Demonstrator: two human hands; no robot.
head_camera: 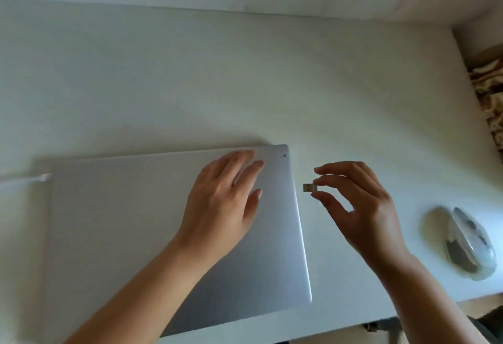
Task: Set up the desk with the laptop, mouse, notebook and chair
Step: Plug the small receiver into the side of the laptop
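Pinching USB dongle [309, 188], right hand [362, 202], beside laptop [136, 235]

Count taken at the desk [272, 85]: one desk, white-topped. One laptop [130, 235], silver, lid shut, lying flat. One mouse [460, 243], pale, to the right of the laptop and apart from it. One USB receiver [309, 188], small. One white cable [24, 180] at the laptop's left edge. Two hands in view, both mine: my left hand [220, 202] and my right hand [356, 205]. I saw one of each item and nothing in pairs but the hands.
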